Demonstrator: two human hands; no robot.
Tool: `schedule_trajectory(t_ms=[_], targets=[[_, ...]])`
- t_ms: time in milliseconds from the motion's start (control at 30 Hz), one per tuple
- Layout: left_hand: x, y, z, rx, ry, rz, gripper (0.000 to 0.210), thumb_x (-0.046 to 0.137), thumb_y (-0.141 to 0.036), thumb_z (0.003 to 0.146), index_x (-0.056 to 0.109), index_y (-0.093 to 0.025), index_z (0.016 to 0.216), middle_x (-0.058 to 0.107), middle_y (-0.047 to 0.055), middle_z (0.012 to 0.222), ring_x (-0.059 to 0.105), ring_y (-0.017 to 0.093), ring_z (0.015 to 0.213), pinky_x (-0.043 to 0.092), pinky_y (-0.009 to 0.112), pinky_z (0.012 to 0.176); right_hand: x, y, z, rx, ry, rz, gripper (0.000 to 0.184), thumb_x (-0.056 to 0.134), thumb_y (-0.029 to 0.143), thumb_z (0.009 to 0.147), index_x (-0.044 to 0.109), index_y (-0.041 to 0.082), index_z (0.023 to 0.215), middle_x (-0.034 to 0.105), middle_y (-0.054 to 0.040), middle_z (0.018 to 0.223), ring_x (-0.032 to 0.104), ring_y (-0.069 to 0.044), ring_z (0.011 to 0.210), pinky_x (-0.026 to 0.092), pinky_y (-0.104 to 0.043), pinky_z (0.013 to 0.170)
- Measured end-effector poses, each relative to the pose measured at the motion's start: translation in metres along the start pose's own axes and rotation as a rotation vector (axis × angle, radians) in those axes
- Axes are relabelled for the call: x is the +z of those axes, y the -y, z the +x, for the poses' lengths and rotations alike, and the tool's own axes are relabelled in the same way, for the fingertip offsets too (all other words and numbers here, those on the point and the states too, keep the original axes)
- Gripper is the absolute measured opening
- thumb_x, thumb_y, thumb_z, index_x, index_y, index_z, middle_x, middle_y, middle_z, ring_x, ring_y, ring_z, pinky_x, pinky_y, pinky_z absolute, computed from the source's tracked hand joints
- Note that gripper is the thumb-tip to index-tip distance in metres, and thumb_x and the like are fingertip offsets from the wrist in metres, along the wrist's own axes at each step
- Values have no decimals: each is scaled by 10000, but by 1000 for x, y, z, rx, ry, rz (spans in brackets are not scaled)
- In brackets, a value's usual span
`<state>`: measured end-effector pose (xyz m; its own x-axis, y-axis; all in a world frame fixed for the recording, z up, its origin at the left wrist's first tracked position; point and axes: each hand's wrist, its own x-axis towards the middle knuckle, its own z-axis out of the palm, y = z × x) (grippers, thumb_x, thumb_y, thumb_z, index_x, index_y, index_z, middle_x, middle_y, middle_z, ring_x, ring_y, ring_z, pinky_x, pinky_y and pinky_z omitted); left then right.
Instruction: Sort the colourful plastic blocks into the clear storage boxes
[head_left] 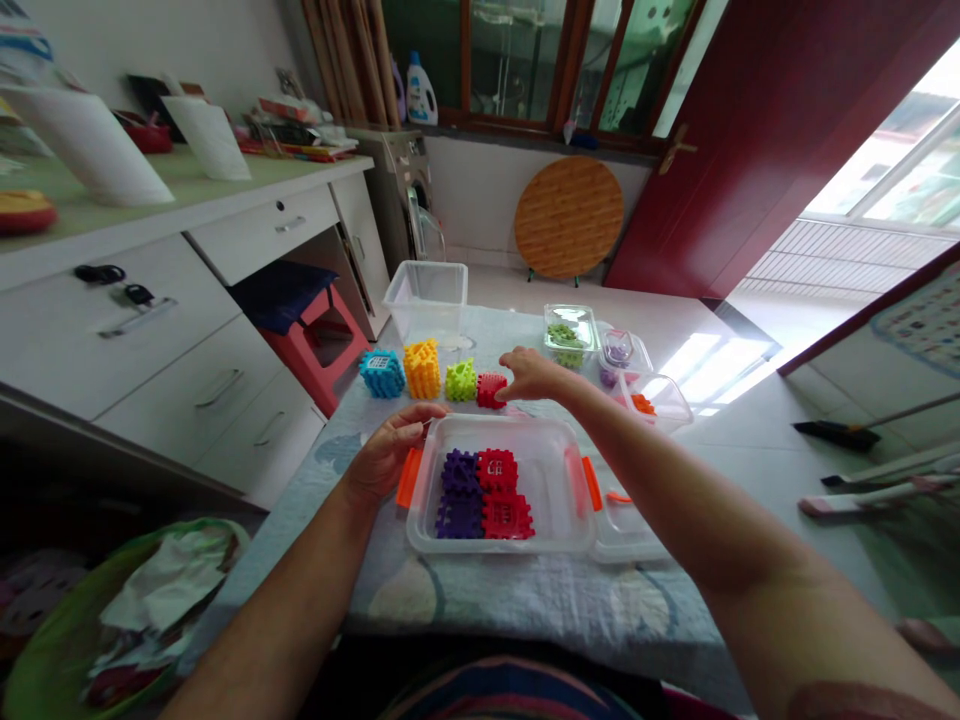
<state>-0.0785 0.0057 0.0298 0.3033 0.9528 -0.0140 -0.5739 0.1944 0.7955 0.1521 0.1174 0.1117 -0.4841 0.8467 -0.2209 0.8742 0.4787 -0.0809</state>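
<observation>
In front of me sits a clear plastic box with orange side latches. Inside, purple interlocking blocks lie on the left beside red interlocking blocks. My left hand is at the box's far left corner, thumb and fingers closed on the rim. Beyond the box, my right hand reaches to a small red block stack; its thumb and fingers are apart at the stack's right side. Left of that stack stand lime green blocks, a taller yellow stack and blue blocks.
An open clear bin stands at the table's far left. To the right are containers with green pieces, purple pieces and orange pieces. A clear lid lies right of the box. A red stool stands left of the table.
</observation>
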Motion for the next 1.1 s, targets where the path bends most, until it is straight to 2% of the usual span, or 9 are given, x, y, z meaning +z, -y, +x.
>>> schedule_trajectory(t_ms=[67, 167, 333, 467, 733, 967, 1100], targets=[[1, 0, 0, 10, 16, -4, 312, 800, -285, 669, 776, -171, 959, 740, 59, 1053, 691, 200, 861, 561, 280, 775, 6, 4, 14, 20, 85, -76, 650, 729, 430, 743, 589, 86, 1277, 590, -203, 1287, 570, -305, 1156, 464, -333, 901], [1, 0, -1, 13, 18, -21, 295, 779, -276, 689, 772, -174, 966, 727, 57, 1076, 684, 204, 892, 558, 284, 798, 12, 10, 30, 12, 145, -148, 728, 762, 434, 694, 578, 70, 1297, 583, -215, 1310, 569, -323, 1179, 476, -341, 907], [-1, 1, -1, 11, 36, -20, 309, 774, -283, 694, 766, -168, 980, 721, 62, 1070, 677, 207, 907, 550, 287, 812, 23, 14, 44, -25, 186, -163, 596, 783, 367, 650, 680, 100, 1172, 687, -180, 1186, 653, -305, 1052, 503, -320, 841], [-2, 1, -1, -1, 43, -31, 321, 781, -287, 688, 764, -166, 985, 720, 54, 1084, 677, 200, 910, 547, 285, 809, 31, 14, 44, -37, 189, -164, 524, 778, 343, 636, 726, 133, 1114, 724, -156, 1141, 690, -286, 980, 511, -291, 776], [0, 1, 0, 1, 39, -27, 312, 790, -285, 680, 767, -173, 971, 729, 50, 1074, 686, 199, 906, 549, 281, 804, 36, 9, 47, -58, 183, -170, 495, 768, 365, 637, 753, 135, 1075, 751, -147, 1083, 710, -270, 942, 505, -264, 752], [0, 0, -1, -4, 33, -31, 314, 791, -275, 681, 765, -173, 977, 732, 42, 1090, 689, 191, 900, 552, 274, 799, 42, 8, 49, -80, 149, -160, 563, 786, 365, 611, 727, 117, 1113, 736, -161, 1119, 701, -269, 971, 498, -259, 769], [2, -1, -1, -5, 43, -21, 307, 777, -273, 694, 763, -174, 985, 736, 61, 1086, 695, 201, 881, 552, 281, 778, 40, 10, 48, -94, 142, -139, 475, 786, 335, 608, 735, 120, 1027, 743, -147, 1070, 700, -258, 929, 487, -257, 740]])
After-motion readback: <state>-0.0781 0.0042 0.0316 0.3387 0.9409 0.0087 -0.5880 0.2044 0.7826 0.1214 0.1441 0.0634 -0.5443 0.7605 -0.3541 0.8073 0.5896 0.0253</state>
